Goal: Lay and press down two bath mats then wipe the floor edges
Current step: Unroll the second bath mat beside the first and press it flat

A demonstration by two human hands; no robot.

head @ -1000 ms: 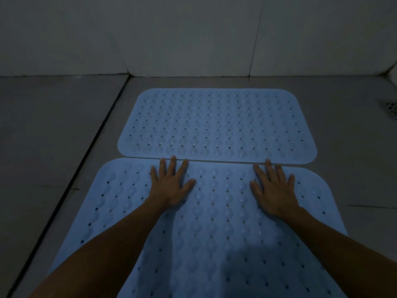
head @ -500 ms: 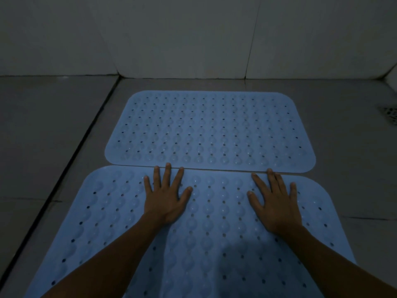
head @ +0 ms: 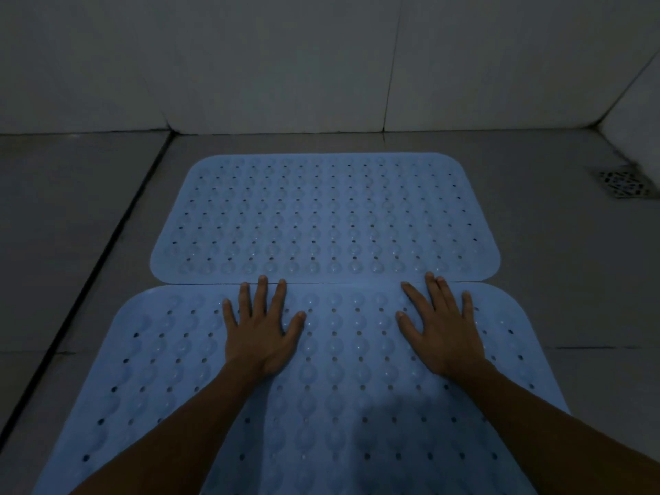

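Observation:
Two light blue perforated bath mats lie flat on the grey tiled floor, long edges touching. The far mat (head: 325,216) sits near the back wall. The near mat (head: 343,398) runs toward me and out of the bottom of the view. My left hand (head: 262,334) presses flat on the near mat's far edge, fingers spread, fingertips at the seam. My right hand (head: 441,334) presses flat the same way further right, its fingertips just over the seam.
A tiled wall (head: 285,58) rises behind the far mat. A metal floor drain (head: 623,182) sits in the right corner. A dark grout line (head: 89,280) runs diagonally along the left of the mats. Bare floor (head: 571,262) lies right of them.
Both hands have slid forward on the near mat until the fingertips reach the seam between the mats. The view has shifted slightly to the right.

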